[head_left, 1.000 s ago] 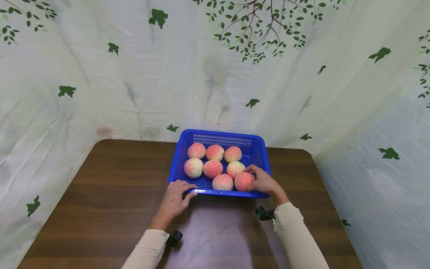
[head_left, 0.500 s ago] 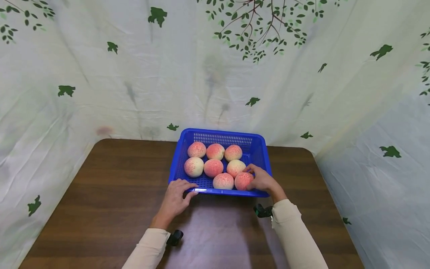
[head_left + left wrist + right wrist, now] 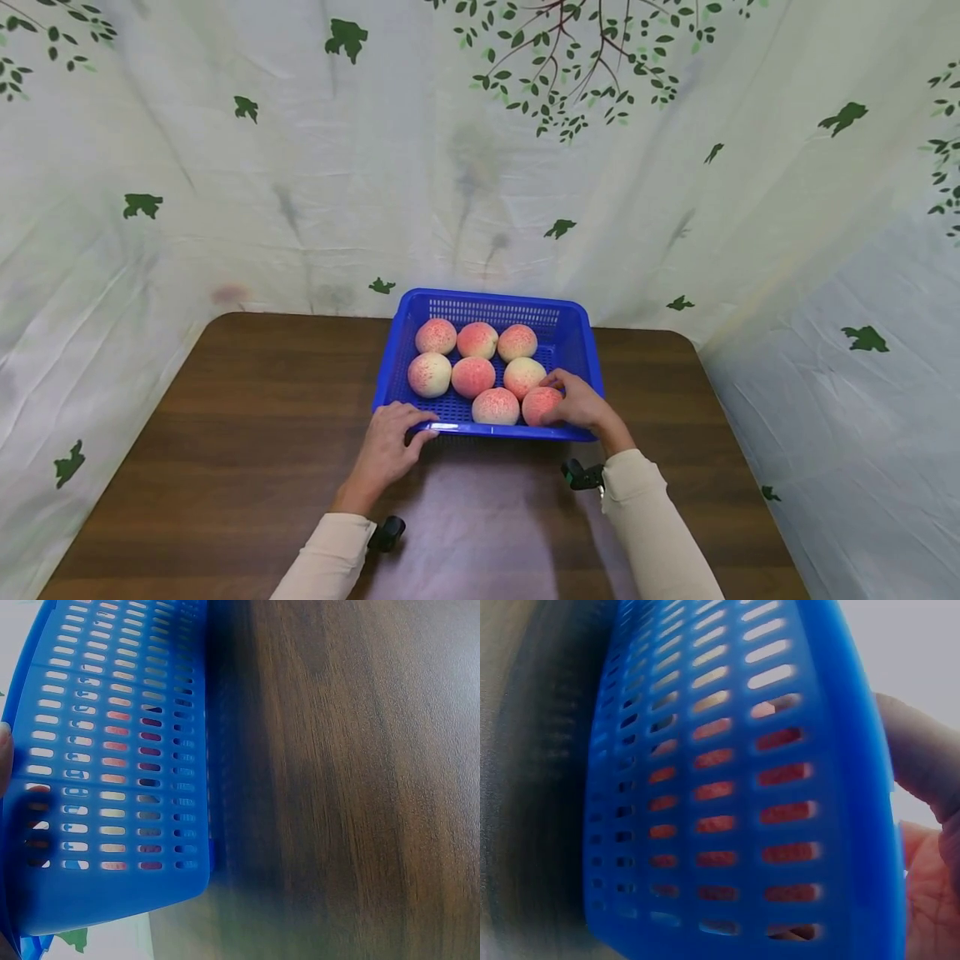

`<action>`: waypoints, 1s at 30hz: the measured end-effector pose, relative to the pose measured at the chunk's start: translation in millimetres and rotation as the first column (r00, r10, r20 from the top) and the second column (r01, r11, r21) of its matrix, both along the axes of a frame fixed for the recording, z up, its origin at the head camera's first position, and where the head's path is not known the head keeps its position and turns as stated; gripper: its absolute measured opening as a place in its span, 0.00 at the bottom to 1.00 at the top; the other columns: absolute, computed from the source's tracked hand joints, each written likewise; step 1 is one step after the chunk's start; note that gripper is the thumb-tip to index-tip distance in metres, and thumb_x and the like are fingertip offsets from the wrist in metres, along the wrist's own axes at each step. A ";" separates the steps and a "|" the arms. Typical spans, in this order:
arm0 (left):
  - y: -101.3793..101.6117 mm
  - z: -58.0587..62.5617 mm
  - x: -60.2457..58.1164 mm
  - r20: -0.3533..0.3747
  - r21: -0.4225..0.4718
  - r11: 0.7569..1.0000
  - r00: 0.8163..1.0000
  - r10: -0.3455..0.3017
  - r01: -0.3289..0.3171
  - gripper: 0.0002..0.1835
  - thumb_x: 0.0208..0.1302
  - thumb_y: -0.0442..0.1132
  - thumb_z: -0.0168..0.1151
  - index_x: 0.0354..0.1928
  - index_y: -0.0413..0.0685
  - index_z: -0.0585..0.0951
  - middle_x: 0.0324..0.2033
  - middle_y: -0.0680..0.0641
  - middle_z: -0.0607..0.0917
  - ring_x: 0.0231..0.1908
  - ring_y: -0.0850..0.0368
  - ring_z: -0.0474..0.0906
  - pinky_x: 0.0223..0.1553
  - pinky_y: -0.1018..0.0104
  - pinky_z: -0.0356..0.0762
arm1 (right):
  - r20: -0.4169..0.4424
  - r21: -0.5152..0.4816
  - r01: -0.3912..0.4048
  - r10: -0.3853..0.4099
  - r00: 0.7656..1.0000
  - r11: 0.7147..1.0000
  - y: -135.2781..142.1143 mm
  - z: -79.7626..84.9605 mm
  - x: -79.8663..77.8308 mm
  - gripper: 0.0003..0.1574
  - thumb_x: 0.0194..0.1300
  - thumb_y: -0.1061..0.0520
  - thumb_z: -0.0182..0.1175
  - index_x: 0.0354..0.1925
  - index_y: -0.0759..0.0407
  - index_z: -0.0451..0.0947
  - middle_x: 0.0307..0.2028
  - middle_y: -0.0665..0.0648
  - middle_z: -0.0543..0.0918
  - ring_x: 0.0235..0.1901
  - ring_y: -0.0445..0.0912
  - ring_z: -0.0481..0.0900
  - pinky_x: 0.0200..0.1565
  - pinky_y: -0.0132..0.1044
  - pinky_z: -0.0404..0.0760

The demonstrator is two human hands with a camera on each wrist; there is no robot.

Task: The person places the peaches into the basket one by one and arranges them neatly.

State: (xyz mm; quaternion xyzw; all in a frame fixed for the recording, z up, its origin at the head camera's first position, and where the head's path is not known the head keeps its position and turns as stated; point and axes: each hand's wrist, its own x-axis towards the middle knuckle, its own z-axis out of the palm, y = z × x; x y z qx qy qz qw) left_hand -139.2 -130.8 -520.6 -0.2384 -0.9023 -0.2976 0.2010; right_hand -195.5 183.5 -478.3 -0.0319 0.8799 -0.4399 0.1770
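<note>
A blue slotted plastic basket [image 3: 581, 333] stands at the back of the table, with several pink and cream peaches in it. My left hand [image 3: 387, 440] grips its front rim near the left corner, thumb in front and fingers over the edge. Inside the front right corner, my right hand [image 3: 587, 408] holds a red-pink peach [image 3: 540, 406] between thumb and fingers. A paler peach [image 3: 495, 407] lies just left of it, and a cream-pink peach [image 3: 523, 377] sits behind it. Through the slots in the right wrist view, the red peach [image 3: 715, 790] shows in part.
The brown wooden table [image 3: 247, 433] spreads out on both sides and in front of the basket. A pale leaf-printed cloth [image 3: 420, 167] hangs close behind the basket and along both sides.
My right hand and wrist have shifted slightly left, and the held peach a little towards its neighbour. My left hand stays on the rim. The other peaches keep their places.
</note>
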 end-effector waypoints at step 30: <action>0.2 0.3 0.6 0.016 0.006 1.000 1.000 0.000 0.000 0.09 0.51 0.37 0.74 0.36 0.49 0.86 0.29 0.51 0.84 0.34 0.53 0.76 0.39 0.56 0.68 | -0.114 -0.011 0.113 -0.113 0.987 0.994 -3.3 -9.8 1.9 0.31 0.50 0.64 0.73 0.53 0.62 0.75 0.54 0.67 0.77 0.55 0.61 0.74 0.56 0.55 0.73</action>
